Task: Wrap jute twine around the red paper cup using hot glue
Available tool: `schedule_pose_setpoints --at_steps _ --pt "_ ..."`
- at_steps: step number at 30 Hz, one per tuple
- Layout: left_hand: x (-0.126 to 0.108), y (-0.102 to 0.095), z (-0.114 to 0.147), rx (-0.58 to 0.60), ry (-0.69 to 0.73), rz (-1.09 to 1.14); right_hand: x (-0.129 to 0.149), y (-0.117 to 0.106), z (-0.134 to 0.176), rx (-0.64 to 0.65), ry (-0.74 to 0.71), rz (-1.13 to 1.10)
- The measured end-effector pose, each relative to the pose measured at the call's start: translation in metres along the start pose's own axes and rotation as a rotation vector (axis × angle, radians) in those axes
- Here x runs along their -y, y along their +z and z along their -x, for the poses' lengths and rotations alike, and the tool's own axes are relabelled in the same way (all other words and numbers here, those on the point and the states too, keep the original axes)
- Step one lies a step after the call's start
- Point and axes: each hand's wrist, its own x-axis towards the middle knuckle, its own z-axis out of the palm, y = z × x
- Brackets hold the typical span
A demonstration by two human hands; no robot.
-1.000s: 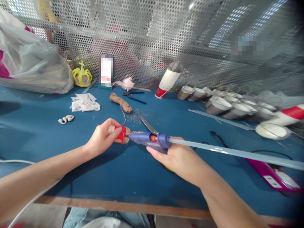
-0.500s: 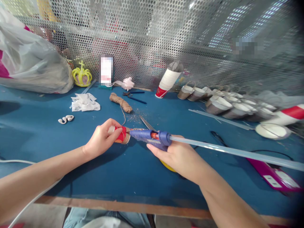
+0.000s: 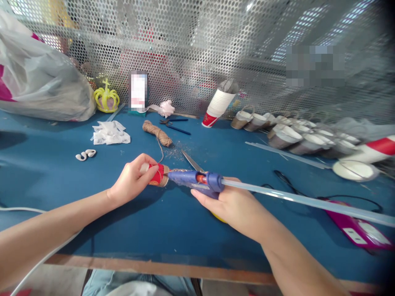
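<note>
My left hand [image 3: 132, 181] is closed around a small red paper cup [image 3: 156, 176] lying on its side, with brown twine wound at its right end. A strand runs from the cup up to a bundle of twine [image 3: 157, 133]. My right hand [image 3: 236, 205] grips a blue hot glue gun [image 3: 197, 181], its nozzle at the twine-wrapped end of the cup; whether it touches I cannot tell. A long clear glue stick [image 3: 296, 200] sticks out of the gun's back. Scissors [image 3: 191, 160] lie partly hidden beneath the gun and my right hand.
Behind are pliers [image 3: 175, 126], a phone [image 3: 138, 91], a yellow crown-shaped piece [image 3: 106, 96] and stacked paper cups [image 3: 219, 102]. Several twine-wrapped cups [image 3: 284, 135] stand at right, near a magenta power strip [image 3: 358, 226]. White earphones [image 3: 85, 155] and a plastic bag [image 3: 43, 74] are at left.
The glue gun and my right hand have shifted very slightly, the glue stick's far end dipping a little. My left hand and the cup look almost still.
</note>
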Motion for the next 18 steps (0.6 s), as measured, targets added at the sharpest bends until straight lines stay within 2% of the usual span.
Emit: schedule_pose_setpoints --at_steps 11,18 --pt "-0.002 -0.001 0.000 0.001 -0.018 -0.030 0.005 -0.003 0.003 0.034 -0.026 0.091" --pt "0.002 0.000 0.004 0.020 0.086 -0.042 -0.005 0.000 0.000 -0.030 -0.007 -0.066"
